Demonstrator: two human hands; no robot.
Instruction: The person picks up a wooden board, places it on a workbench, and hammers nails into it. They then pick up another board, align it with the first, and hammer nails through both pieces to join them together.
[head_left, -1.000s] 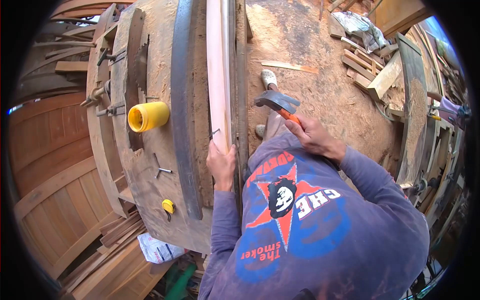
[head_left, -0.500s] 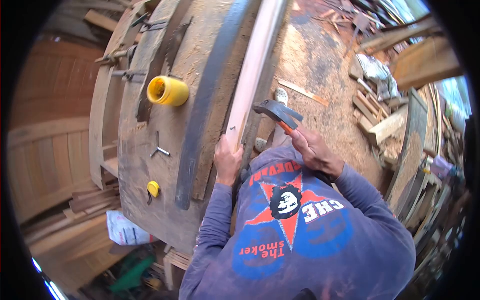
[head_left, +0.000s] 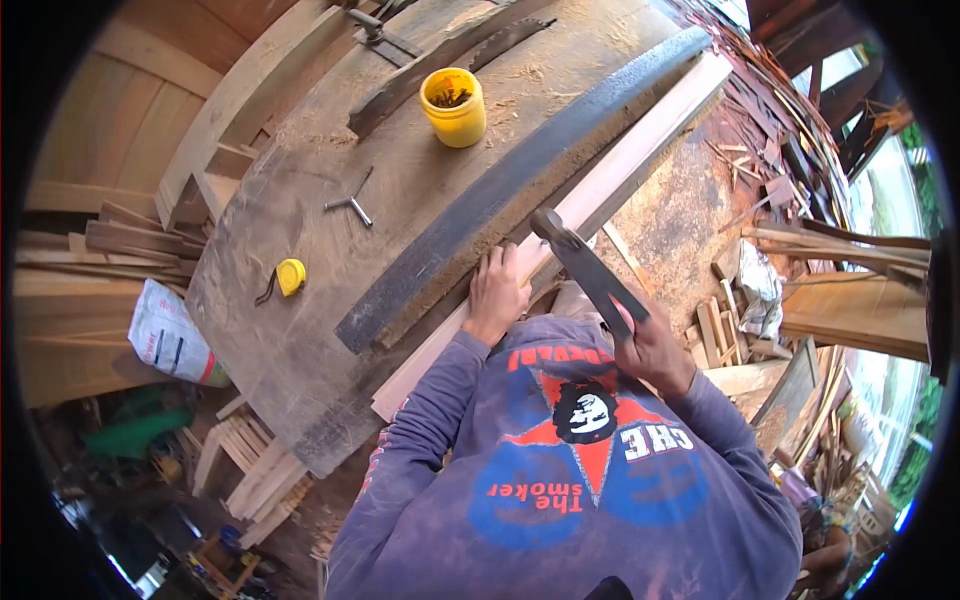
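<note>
Some sawdust lies on the workbench, beside stacked wood

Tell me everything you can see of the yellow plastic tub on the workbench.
The yellow plastic tub is short and roughly cylindrical, with its top open and no lid on it. It stands upright on the dusty brown wooden workbench, on the far side of the long, dark, curved bar and apart from it. Inside are dark, slender pieces, possibly nails. Neither hand touches it.
</note>
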